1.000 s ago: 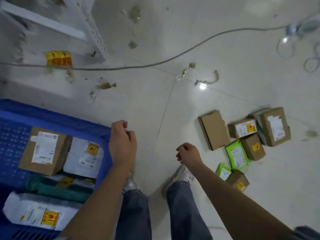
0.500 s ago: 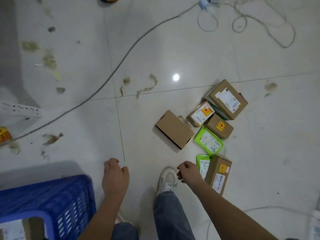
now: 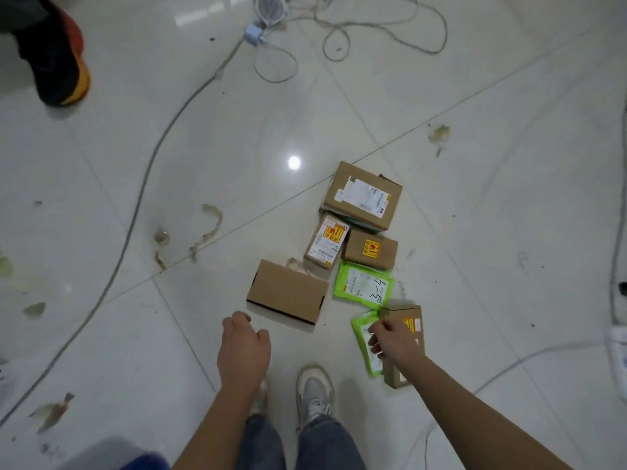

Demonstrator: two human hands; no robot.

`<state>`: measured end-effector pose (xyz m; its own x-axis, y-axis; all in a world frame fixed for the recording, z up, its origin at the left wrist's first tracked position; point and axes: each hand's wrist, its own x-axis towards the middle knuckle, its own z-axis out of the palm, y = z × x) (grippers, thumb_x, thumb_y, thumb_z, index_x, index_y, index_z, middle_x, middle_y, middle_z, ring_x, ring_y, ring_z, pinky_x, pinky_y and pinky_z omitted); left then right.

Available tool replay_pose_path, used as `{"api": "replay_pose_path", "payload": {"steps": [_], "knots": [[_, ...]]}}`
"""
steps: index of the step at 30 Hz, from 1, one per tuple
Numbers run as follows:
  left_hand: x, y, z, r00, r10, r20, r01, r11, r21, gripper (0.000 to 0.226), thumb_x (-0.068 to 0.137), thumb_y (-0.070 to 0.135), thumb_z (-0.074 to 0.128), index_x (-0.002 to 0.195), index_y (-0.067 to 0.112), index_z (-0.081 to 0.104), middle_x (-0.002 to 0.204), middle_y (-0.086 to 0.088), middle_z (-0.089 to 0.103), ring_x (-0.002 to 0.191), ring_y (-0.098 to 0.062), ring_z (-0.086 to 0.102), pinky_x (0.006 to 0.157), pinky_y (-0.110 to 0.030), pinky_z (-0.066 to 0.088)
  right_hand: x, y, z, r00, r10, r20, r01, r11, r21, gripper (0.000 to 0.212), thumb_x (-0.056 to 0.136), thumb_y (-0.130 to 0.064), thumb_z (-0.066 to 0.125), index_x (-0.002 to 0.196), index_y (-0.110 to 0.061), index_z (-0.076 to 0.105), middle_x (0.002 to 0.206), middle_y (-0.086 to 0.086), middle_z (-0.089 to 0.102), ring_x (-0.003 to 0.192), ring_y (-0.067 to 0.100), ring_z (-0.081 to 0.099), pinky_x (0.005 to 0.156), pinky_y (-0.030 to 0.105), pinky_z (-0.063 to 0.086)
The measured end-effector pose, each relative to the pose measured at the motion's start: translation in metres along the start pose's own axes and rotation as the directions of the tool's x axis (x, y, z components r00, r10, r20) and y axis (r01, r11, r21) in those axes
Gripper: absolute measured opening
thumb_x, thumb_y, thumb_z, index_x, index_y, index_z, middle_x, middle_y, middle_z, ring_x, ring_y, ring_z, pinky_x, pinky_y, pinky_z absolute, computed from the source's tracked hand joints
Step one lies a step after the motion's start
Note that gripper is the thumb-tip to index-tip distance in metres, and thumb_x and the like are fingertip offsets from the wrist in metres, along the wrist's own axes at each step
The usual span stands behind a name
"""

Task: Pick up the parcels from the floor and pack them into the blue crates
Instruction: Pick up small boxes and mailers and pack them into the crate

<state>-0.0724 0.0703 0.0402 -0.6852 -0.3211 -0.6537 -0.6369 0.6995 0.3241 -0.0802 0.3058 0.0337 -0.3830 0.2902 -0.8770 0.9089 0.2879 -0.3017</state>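
Crate: only a blurred blue corner [image 3: 149, 461] showed at the bottom edge, the rest cut off.
Hidden: right hand [image 3: 393, 340] covered part of a small green pouch [image 3: 364, 344] and a brown box [image 3: 407, 334]; contact could not be told.
Right fingers: loosely curled, gripping nothing visibly.
Left hand [image 3: 242, 351]: fingers curled and empty, just short of a plain brown box [image 3: 288, 295].
Parcels: clustered on the tiled floor [image 3: 169, 334] ahead of the shoes; large labelled box [image 3: 363, 195] farthest, green mailer [image 3: 363, 288] with handwriting in the middle.
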Motion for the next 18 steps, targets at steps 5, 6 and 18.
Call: {"api": "replay_pose_path", "payload": {"steps": [5, 6, 18], "knots": [[0.025, 0.017, 0.013, 0.988, 0.022, 0.153, -0.050, 0.981, 0.185, 0.033, 0.095, 0.020, 0.047, 0.121, 0.001, 0.043, 0.124, -0.016, 0.044, 0.106, -0.030, 0.054, 0.080, -0.035, 0.044, 0.014, 0.017, -0.027, 0.990, 0.142, 0.005, -0.142, 0.988, 0.065, 0.025, 0.092, -0.004, 0.044, 0.068, -0.010, 0.045, 0.062, 0.011, 0.048, 0.053, 0.019, 0.044, 0.050, 0.024, 0.032], [0.031, 0.020, 0.014, 0.983, 0.010, 0.184, -0.050, 0.976, 0.213, 0.033, 0.094, 0.021, 0.047, 0.120, 0.000, 0.043, 0.123, -0.017, 0.045, 0.106, -0.031, 0.054, 0.082, -0.036, 0.045, 0.016, 0.018, -0.030, 0.986, 0.169, 0.006, -0.169, 0.983, 0.066, 0.026, 0.093, -0.004, 0.042, 0.067, -0.011, 0.043, 0.062, 0.010, 0.047, 0.053, 0.018, 0.044, 0.050, 0.024, 0.032], [0.139, 0.094, 0.001, 0.935, 0.020, 0.353, -0.124, 0.953, 0.277, 0.035, 0.093, 0.018, 0.042, 0.127, 0.009, 0.046, 0.120, -0.014, 0.058, 0.105, -0.029, 0.057, 0.087, -0.033, 0.042, 0.064, -0.050, -0.039, 0.984, 0.121, -0.134, -0.117, 0.993, 0.034, 0.028, 0.092, -0.010, 0.042, 0.065, -0.014, 0.040, 0.059, 0.004, 0.040, 0.052, 0.015, 0.034, 0.048, 0.022, 0.029]]}}
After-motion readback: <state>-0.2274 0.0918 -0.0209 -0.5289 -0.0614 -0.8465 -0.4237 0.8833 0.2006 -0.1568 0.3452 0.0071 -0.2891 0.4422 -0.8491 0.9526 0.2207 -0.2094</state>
